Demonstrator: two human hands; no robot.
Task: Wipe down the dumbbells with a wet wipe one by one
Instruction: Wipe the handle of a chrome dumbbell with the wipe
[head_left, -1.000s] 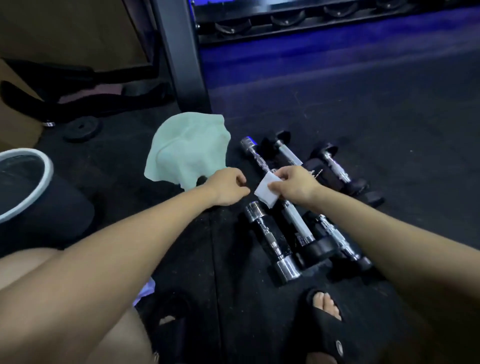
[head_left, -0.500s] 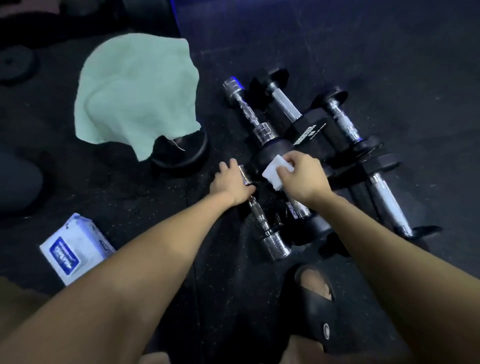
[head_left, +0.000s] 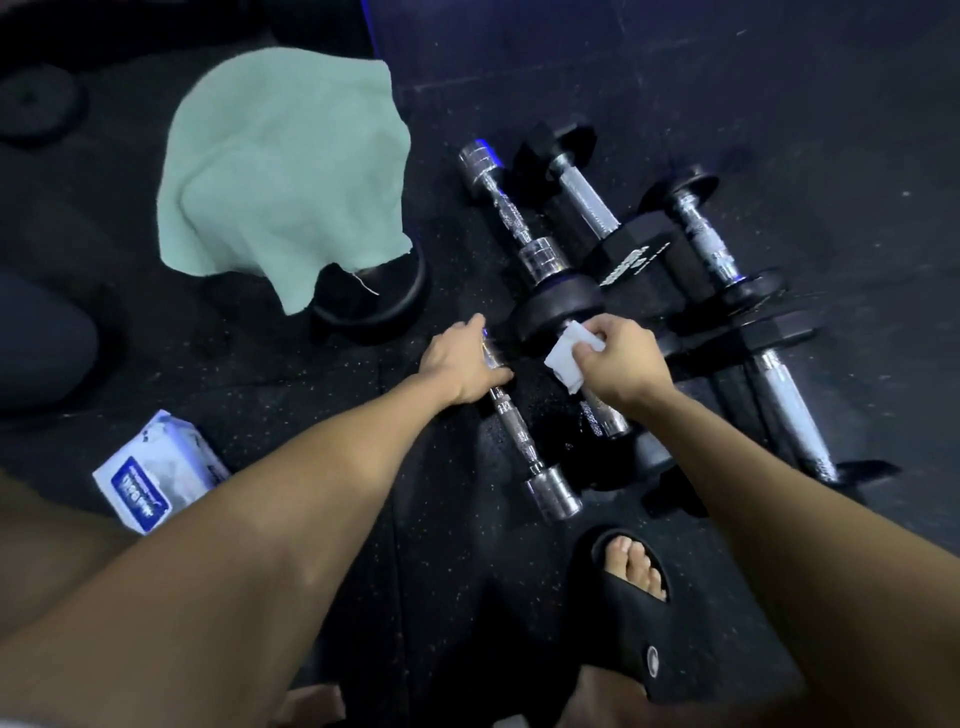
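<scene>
Several dumbbells lie side by side on the dark floor. My left hand (head_left: 462, 364) grips the far end of a small chrome dumbbell (head_left: 535, 462) that lies nearest to me. My right hand (head_left: 618, 364) pinches a folded white wet wipe (head_left: 563, 358) and presses it on the handle of a black-headed dumbbell (head_left: 558, 312). Beyond it lie another chrome dumbbell (head_left: 506, 213) and black hex dumbbells (head_left: 639, 254) with steel handles.
A pale green towel (head_left: 280, 171) is draped over a black weight at the left. A blue and white wipe pack (head_left: 156, 473) lies on the floor by my left arm. My sandalled foot (head_left: 634, 587) is close below the dumbbells. A weight plate (head_left: 31, 104) lies far left.
The camera has tilted down toward the floor. My left hand has come down on the near chrome dumbbell's end, and my right hand has brought the wipe onto the black-headed dumbbell's handle.
</scene>
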